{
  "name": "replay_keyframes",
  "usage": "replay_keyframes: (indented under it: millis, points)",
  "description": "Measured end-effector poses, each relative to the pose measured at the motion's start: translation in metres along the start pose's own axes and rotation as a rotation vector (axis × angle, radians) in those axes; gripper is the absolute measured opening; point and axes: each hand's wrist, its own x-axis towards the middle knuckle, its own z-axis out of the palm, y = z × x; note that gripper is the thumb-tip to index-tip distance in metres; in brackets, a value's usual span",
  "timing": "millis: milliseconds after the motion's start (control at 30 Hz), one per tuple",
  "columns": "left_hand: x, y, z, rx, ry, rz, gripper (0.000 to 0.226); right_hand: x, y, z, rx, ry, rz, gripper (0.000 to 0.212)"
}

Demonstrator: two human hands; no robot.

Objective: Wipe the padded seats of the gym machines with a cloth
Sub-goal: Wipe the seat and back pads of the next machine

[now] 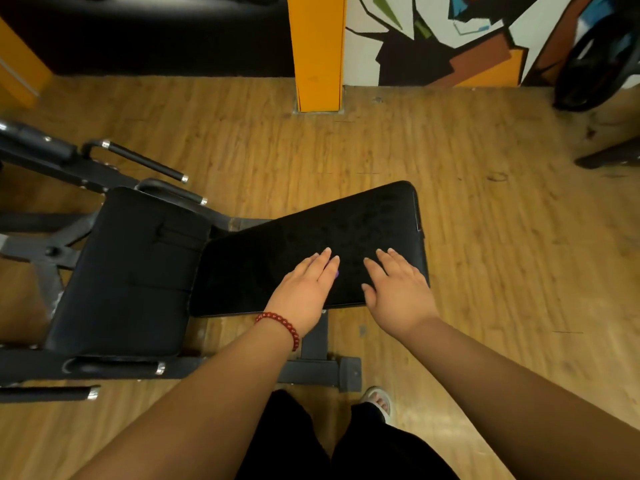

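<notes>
A black padded bench pad (pixel 346 223) lies in the middle of the view, its surface mottled with faint marks. A second black padded seat (pixel 135 271) adjoins it on the left. My left hand (pixel 304 285), with a red bead bracelet on the wrist, lies flat on the near part of the bench pad with straight fingers. A small purple bit shows under its fingers; I cannot tell whether that is the cloth. My right hand (pixel 398 289) rests flat on the pad's near right corner, fingers spread. No other cloth is visible.
The bench's dark metal frame (pixel 311 368) and handles (pixel 149 161) stand on a wooden floor (pixel 502 271). A yellow pillar (pixel 317 53) rises behind, beside a painted wall (pixel 450 36). A dark object (pixel 599 64) stands at the far right. My legs and a sandalled foot (pixel 379 401) are below.
</notes>
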Motion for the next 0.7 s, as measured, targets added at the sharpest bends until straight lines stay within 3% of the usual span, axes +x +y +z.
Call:
replay_keyframes:
  millis: [233, 333, 467, 567, 700]
  points:
    - [0.016, -0.006, -0.019, -0.003, 0.067, 0.120, 0.080, -0.001, 0.003, -0.010, 0.091, 0.063, 0.071, 0.051]
    - [0.031, -0.015, -0.025, -0.170, 0.090, 0.198, 0.057, 0.006, -0.001, -0.019, 0.130, 0.104, 0.062, 0.051]
    - [0.049, -0.017, -0.036, -0.298, 0.073, 0.204, 0.054, 0.018, -0.007, -0.031, 0.221, 0.179, 0.061, 0.050]
    - [0.061, -0.016, -0.040, -0.303, 0.097, 0.240, 0.065, 0.025, -0.010, -0.032, 0.341, 0.185, 0.053, 0.049]
    - [0.067, -0.005, -0.043, -0.396, 0.185, 0.182, 0.040, 0.026, -0.002, -0.029, 0.602, 0.205, 0.040, 0.048]
